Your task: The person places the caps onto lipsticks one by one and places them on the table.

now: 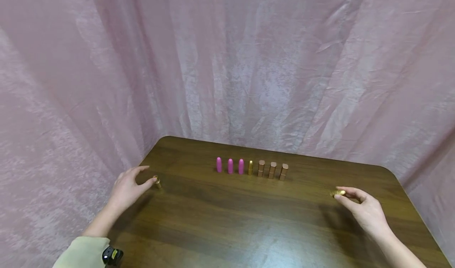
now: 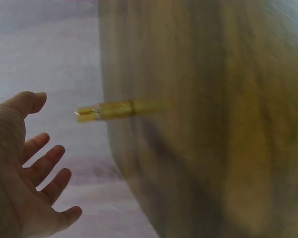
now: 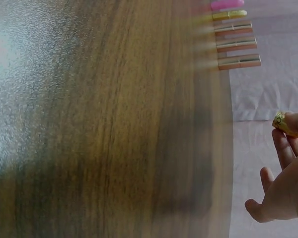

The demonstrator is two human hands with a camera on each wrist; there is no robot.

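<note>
In the head view a gold lipstick tube (image 1: 158, 183) stands upright at the table's left side. My left hand (image 1: 126, 189) is beside it with thumb and fingers spread apart. The left wrist view shows a gap between the left hand (image 2: 32, 163) and that gold tube (image 2: 116, 109). On the right, my right hand (image 1: 367, 210) pinches another gold lipstick tube (image 1: 340, 192) between thumb and fingers, tilted above the tabletop. Dark marks show on one end of this tube (image 3: 279, 121) in the right wrist view; the fingers cover part of it.
Toward the back of the brown wooden table (image 1: 220, 216) stands a row of upright tubes: three pink ones (image 1: 230, 166), a gold one (image 1: 250, 168) and three rose-gold ones (image 1: 272, 170). Pink curtains (image 1: 249, 62) hang behind and beside the table.
</note>
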